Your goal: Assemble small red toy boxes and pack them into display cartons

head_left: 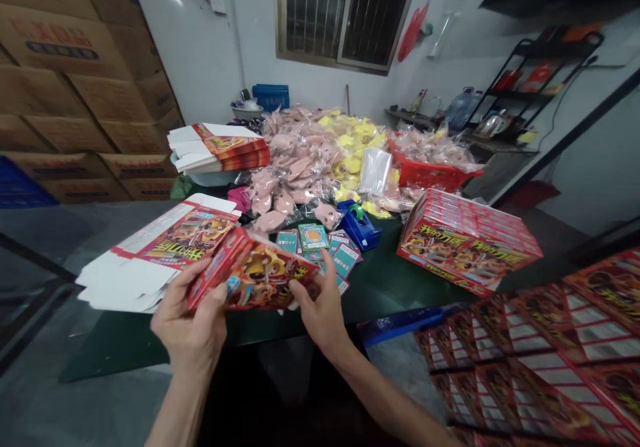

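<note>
Both my hands hold a red printed cardboard box [255, 272] above the green table [380, 294]. My left hand [193, 320] grips its left end, and my right hand [323, 300] pinches its right end. Just beyond the box lie several teal printed cards [313, 237], loosely scattered. A blue tape dispenser [357, 226] stands to their right. Left of my hands is a stack of flat, unfolded box blanks [160, 254]. Part of the held box is hidden by my fingers.
Bagged pink and yellow items [295, 167] heap up at the table's back, with a red basket [430, 174] beside them. A block of red boxes [467, 240] stands at right. More red boxes [535, 354] lie in rows at lower right. Cardboard cartons [75, 80] are stacked along the left wall.
</note>
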A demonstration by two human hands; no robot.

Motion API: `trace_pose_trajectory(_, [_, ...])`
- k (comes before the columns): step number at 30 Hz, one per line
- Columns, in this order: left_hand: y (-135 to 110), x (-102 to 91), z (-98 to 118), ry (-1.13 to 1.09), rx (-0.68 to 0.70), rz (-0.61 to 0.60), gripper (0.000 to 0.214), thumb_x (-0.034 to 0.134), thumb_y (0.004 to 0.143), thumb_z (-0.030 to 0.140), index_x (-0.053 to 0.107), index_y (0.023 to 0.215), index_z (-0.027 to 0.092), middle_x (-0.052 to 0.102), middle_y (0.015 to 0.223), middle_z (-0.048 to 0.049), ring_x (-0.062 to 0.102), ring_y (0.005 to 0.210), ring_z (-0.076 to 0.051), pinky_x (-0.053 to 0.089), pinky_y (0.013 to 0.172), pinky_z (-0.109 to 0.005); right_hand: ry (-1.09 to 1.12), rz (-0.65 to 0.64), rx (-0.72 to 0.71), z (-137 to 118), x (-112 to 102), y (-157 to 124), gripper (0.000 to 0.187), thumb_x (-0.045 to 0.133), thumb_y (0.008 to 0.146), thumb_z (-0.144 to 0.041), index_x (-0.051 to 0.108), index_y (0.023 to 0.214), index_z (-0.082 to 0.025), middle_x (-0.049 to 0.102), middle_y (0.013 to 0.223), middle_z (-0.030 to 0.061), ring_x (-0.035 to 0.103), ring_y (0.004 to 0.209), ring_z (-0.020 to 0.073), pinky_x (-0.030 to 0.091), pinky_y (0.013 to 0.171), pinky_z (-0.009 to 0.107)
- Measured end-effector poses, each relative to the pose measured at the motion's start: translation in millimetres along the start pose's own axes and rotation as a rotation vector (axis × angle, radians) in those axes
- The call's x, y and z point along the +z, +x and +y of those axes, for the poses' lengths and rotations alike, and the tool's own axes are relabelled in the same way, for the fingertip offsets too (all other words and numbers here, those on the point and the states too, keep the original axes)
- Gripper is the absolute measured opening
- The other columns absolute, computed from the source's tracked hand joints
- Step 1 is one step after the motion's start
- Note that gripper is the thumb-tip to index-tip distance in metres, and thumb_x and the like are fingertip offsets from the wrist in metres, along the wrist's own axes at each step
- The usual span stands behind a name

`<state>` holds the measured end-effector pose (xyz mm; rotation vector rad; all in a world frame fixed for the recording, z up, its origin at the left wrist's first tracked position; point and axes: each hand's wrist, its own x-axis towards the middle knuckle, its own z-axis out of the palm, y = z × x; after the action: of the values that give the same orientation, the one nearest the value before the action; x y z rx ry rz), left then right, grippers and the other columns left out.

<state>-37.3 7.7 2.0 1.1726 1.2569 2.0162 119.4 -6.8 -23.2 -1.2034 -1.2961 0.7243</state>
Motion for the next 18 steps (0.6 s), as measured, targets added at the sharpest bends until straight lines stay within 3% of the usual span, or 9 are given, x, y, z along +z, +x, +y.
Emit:
trace_pose_trajectory(2, [-9.8,-6.3,-9.5,-0.191,-0.225,-0.016,0.029,0.068,0.067,0.024,0.065,0.096,0.025,0.066,0.091,0.0006,0.063,0.080,-0.016,0.054,0.073,-0.028,0.173,0.069,0.032,-11.6,-4.3,2.6,0.066,0.054,0.085,-0.027,0.015,0.138,-0.020,0.065,0.102,0.0084,0.065,0.091,0.0193,0.054,0.079,0.035])
trace_pose_trajectory(4, [-15.7,-12.1,-18.1,-0.222,-0.348,-0.127,0.031,0.067,0.069,0.030,0.063,0.099,0.024,0.066,0.092,-0.0017,0.064,0.080,-0.019,0.056,0.070,-0.032,0.178,0.074,-0.054,-20.0,-13.9,8.5,0.065,0.053,0.085,-0.022,0.016,0.138,-0.019,0.063,0.108,0.0096,0.063,0.098,0.0192,0.051,0.088,0.037])
trace_pose_trajectory(6, [-15.9,-16.5,-20.7,-0.084,-0.266,-0.230,0.041,0.069,0.068,0.032,0.060,0.107,0.023,0.065,0.098,-0.0051,0.064,0.090,-0.023,0.055,0.078,-0.036,-0.027,0.017,-0.206,-26.2,-27.2,16.3,0.061,0.053,0.084,-0.019,0.023,0.137,-0.020,0.062,0.113,0.0109,0.060,0.104,0.0216,0.048,0.092,0.039])
trace_pose_trajectory(10, [-7.6,-10.3,-2.2,0.317,0.140,-0.433,0.067,0.077,0.060,0.027,0.052,0.123,0.025,0.058,0.122,-0.0094,0.054,0.115,-0.028,0.046,0.097,-0.040,-0.532,-0.207,-0.558,-47.0,-44.1,26.3,0.054,0.050,0.083,-0.014,0.034,0.135,-0.018,0.063,0.108,0.0122,0.060,0.098,0.0258,0.049,0.085,0.041])
trace_pose_trajectory(12, [-5.5,-0.1,8.9,0.371,0.173,-0.637,0.062,0.077,0.058,0.026,0.058,0.117,0.025,0.063,0.116,-0.0084,0.062,0.103,-0.028,0.053,0.086,-0.036,-0.596,-0.382,-0.703,-63.4,-42.6,24.2,0.057,0.044,0.085,-0.012,0.028,0.139,-0.018,0.066,0.098,0.0092,0.061,0.092,0.0231,0.050,0.082,0.038])
trace_pose_trajectory(14, [-5.1,7.6,11.4,0.330,0.079,-0.829,0.038,0.074,0.062,0.026,0.068,0.099,0.022,0.072,0.091,-0.0053,0.069,0.077,-0.023,0.059,0.065,-0.030,-0.575,-0.517,-0.800,-78.1,-40.2,17.8,0.060,0.039,0.087,-0.010,0.020,0.143,-0.022,0.066,0.091,0.0051,0.061,0.089,0.0200,0.051,0.081,0.034])
trace_pose_trajectory(15, [-5.0,8.2,8.6,0.301,0.014,-0.866,0.026,0.073,0.063,0.026,0.071,0.088,0.021,0.072,0.078,-0.0036,0.068,0.065,-0.021,0.058,0.056,-0.028,-0.546,-0.517,-0.831,-82.6,-41.1,14.0,0.061,0.038,0.087,-0.010,0.018,0.144,-0.024,0.066,0.091,0.0042,0.061,0.089,0.0189,0.051,0.081,0.033])
trace_pose_trajectory(16, [-4.6,5.9,3.5,0.289,-0.048,-0.837,0.017,0.073,0.062,0.027,0.072,0.076,0.019,0.071,0.067,-0.0022,0.066,0.056,-0.020,0.057,0.049,-0.027,-0.512,-0.461,-0.847,-84.0,-44.1,10.3,0.063,0.039,0.088,-0.010,0.017,0.144,-0.026,0.066,0.093,0.0039,0.060,0.091,0.0183,0.051,0.081,0.032])
trace_pose_trajectory(18, [-2.8,-6.9,-10.5,0.317,-0.155,-0.600,0.017,0.078,0.055,0.029,0.070,0.062,0.017,0.068,0.055,-0.0013,0.063,0.047,-0.019,0.055,0.043,-0.027,-0.453,-0.269,-0.833,-75.8,-57.8,5.3,0.065,0.045,0.086,-0.010,0.020,0.143,-0.029,0.064,0.100,0.0044,0.059,0.095,0.0175,0.051,0.082,0.031])
